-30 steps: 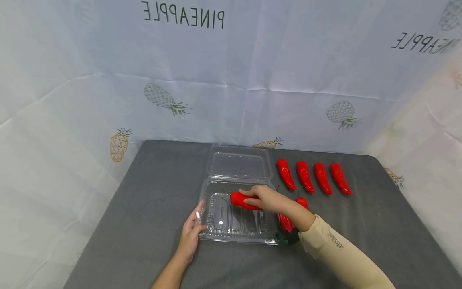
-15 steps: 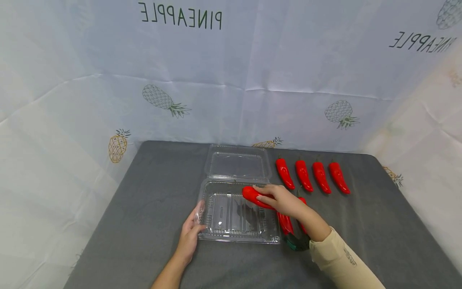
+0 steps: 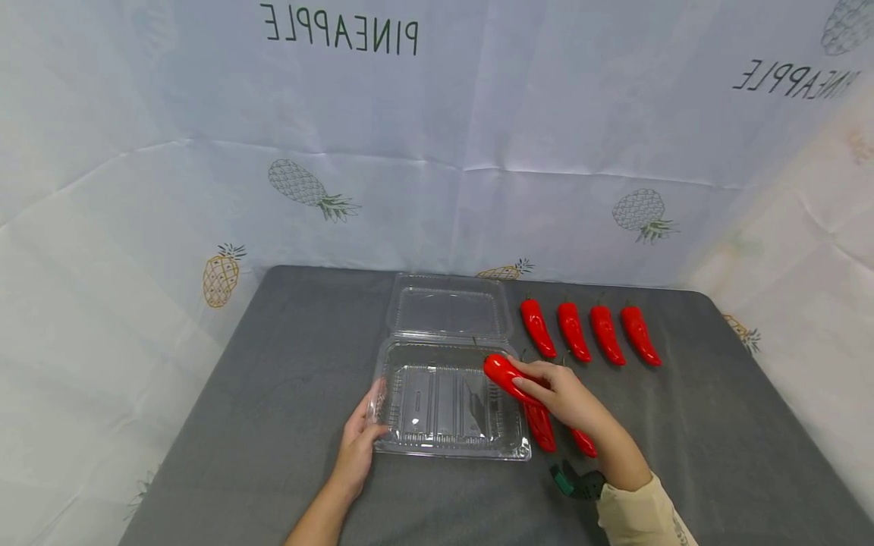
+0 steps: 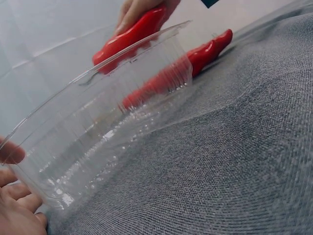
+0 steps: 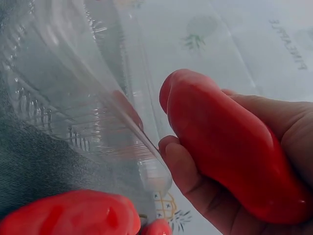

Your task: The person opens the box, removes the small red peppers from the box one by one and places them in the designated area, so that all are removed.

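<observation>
My right hand (image 3: 567,394) holds a red chili pepper (image 3: 504,373) over the right rim of a clear plastic clamshell container (image 3: 451,456). Thumb and fingers wrap its sides in the right wrist view, where the pepper (image 5: 225,142) fills the grip. At the container's left side, my left hand (image 3: 358,440) grips the wall, thumb near the rim and fingers outside. The container's tray has nothing in it, and its lid (image 3: 451,305) lies folded back behind. Two more peppers lie right of the tray, one (image 3: 541,431) close against it and the other (image 3: 584,442) partly hidden by my right hand.
Several red peppers stand in a row at the back right, the nearest to the lid being a pepper (image 3: 538,327). Grey cloth (image 3: 300,341) covers the table. A white curtain (image 3: 437,114) printed with pineapples hangs behind it.
My right hand has carried the pepper rightward, from over the middle of the tray to its right rim. The left hand has stayed on the container's left side.
</observation>
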A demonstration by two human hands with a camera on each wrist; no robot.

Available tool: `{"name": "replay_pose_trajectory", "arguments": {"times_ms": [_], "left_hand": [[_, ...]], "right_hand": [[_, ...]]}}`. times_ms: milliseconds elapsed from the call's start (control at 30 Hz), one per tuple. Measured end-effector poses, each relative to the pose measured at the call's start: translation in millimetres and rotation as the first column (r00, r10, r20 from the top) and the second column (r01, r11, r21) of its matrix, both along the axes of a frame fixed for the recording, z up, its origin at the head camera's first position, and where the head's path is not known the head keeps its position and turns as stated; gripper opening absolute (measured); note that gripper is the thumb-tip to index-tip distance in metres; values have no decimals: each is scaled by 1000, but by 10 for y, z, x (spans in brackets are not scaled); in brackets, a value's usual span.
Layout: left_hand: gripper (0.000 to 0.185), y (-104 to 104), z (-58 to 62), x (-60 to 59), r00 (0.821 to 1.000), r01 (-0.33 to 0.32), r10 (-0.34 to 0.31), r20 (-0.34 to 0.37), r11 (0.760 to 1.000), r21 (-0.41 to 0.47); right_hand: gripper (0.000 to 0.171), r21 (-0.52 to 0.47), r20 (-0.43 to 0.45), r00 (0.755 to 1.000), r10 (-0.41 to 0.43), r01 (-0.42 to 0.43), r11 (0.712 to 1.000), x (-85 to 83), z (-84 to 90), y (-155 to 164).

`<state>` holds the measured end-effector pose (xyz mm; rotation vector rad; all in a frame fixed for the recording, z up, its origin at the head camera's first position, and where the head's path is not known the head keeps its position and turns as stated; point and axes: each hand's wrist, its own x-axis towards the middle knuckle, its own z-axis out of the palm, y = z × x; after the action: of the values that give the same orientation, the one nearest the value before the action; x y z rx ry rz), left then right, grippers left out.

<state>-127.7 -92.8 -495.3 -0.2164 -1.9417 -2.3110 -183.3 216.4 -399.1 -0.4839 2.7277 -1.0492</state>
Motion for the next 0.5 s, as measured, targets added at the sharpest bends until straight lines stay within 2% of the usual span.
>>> {"name": "replay_pose_trajectory", "arguments": {"times_ms": [100,300,500], "left_hand": [[67,-5,-4,-2,1000,2,-2,4,1000,1],[68,0,-8,-10,999,3,-3,40,1000,-3],[67,5,4,-10,999,-1,1,33,1000,-7]], "right_hand": [[51,-30,26,999,-27,28,999,56,-5,30],[49,-99,23,995,-98,100,990,157,-44,111],[49,-161,90,976,-197,209,965,261,-115,204]]}}
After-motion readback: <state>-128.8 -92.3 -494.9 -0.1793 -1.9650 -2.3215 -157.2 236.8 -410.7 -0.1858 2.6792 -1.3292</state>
